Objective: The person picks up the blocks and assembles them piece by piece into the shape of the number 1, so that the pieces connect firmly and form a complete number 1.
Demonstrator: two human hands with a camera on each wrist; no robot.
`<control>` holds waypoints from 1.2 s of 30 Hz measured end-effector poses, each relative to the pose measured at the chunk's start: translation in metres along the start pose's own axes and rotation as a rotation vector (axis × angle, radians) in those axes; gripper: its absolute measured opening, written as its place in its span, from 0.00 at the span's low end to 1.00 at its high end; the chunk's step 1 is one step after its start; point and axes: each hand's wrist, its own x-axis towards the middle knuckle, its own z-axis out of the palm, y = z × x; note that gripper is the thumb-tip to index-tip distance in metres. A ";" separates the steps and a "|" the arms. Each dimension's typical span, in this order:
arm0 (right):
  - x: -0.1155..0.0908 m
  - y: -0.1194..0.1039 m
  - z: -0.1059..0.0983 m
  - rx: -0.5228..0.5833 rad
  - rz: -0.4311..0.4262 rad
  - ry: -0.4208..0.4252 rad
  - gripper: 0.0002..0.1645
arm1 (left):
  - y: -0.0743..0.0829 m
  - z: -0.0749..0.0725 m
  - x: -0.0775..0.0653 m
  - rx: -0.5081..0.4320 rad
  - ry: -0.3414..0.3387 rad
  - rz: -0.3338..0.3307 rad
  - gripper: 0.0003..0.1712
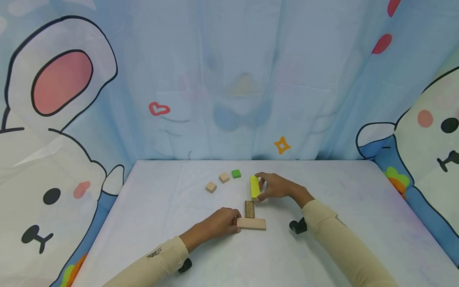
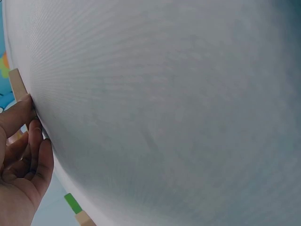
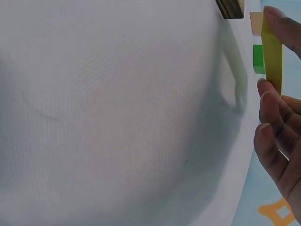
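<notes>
Between thumb and fingertips at its two ends, my right hand (image 1: pixel 277 186) pinches a long yellow block (image 1: pixel 254 187). In the right wrist view the yellow block (image 3: pixel 272 54) shows above the cloth, its shadow falling apart from it. My left hand (image 1: pixel 221 223) holds the left end of a pale wooden plank (image 1: pixel 252 224), thumb in front and fingers behind; the left wrist view shows the plank (image 2: pixel 18 85) past the thumb. Behind the plank a dark brown wooden block (image 1: pixel 249 209) points away from me, its near end right at the plank's middle.
Two small pale wooden cubes (image 1: pixel 211 187) and a small green block (image 1: pixel 236 173) lie farther back, left of the yellow block. White cloth covers the table (image 1: pixel 172 207). A blue printed curtain (image 1: pixel 229 79) hangs behind the table's back edge.
</notes>
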 end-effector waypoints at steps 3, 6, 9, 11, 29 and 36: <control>0.001 0.000 0.001 0.003 -0.004 0.005 0.60 | 0.000 0.000 0.000 0.006 -0.001 0.000 0.17; 0.002 -0.001 0.002 0.007 -0.003 0.005 0.60 | 0.000 0.000 0.000 0.010 -0.004 0.000 0.17; 0.003 -0.001 0.003 0.008 0.001 0.007 0.60 | 0.001 -0.001 0.000 0.009 -0.005 0.000 0.17; 0.004 -0.001 0.004 0.006 -0.002 0.009 0.60 | 0.000 -0.001 0.000 0.006 -0.006 0.000 0.17; 0.011 0.000 0.012 0.007 -0.007 0.032 0.62 | 0.001 -0.002 0.001 0.013 -0.017 0.001 0.17; 0.012 -0.002 0.013 0.008 -0.023 0.033 0.63 | -0.001 -0.001 0.001 0.015 -0.019 -0.004 0.17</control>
